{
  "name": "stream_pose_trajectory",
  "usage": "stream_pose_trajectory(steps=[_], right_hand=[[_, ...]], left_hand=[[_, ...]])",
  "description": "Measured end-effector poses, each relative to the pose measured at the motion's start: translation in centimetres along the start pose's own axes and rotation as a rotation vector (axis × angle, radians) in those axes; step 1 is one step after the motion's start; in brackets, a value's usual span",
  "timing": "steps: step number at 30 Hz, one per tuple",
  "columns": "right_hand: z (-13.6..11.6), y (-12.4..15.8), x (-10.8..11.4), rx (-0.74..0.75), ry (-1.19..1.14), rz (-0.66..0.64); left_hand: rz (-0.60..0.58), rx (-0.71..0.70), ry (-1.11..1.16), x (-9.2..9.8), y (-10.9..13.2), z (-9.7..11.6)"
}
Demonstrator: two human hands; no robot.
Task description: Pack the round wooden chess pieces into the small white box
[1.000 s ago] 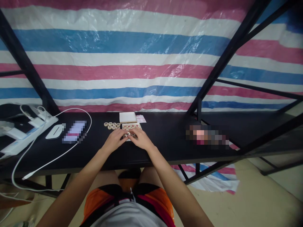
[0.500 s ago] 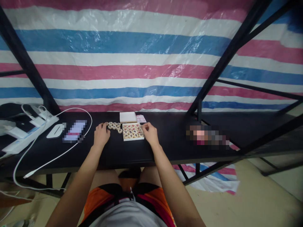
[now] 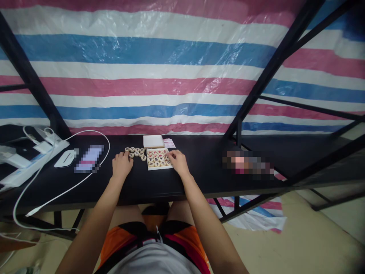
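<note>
Small round Chinese chess pieces with dark characters lie loosely grouped on the black table. My left hand rests at the near left of this group, fingers stretched forward and the tips by the closest piece. To the right stands a white open box holding rows of pieces, some marked red and some black. My right hand reaches over the box's right edge, its thumb and fingers pinched together above the pieces there. Whatever is between those fingertips is hidden.
Behind the box sits a white lid beside a printed paper slip. At left are a blurred phone, a white oval object, a cable and a power strip. A pixelated object lies to the right.
My right hand has shifted slightly left, its fingertips now further in over the box. My left hand has drawn back a little, uncovering pieces at the group's left end.
</note>
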State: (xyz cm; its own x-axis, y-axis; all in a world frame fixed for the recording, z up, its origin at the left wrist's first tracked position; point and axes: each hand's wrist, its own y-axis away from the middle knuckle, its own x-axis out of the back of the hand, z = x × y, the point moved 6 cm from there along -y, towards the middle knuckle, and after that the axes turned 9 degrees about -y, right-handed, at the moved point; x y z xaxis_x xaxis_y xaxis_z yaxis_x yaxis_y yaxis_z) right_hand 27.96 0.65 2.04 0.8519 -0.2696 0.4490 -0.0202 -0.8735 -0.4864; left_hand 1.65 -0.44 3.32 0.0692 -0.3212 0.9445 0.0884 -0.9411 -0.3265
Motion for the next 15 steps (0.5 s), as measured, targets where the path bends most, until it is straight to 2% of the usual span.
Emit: stream_pose_trajectory(steps=[3, 9, 15], right_hand=[[0.02, 0.02, -0.34, 0.004, -0.03, -0.042], [0.32, 0.05, -0.59, 0.012, -0.017, -0.064], [0.35, 0.14, -0.68, 0.004, -0.041, -0.076]], left_hand=[[0.008, -0.006, 0.011, 0.0, -0.02, 0.12], [0.002, -0.12, 0.05, -0.06, -0.05, 0.95], [-0.032, -0.124, 0.032, -0.29, -0.14, 0.87]])
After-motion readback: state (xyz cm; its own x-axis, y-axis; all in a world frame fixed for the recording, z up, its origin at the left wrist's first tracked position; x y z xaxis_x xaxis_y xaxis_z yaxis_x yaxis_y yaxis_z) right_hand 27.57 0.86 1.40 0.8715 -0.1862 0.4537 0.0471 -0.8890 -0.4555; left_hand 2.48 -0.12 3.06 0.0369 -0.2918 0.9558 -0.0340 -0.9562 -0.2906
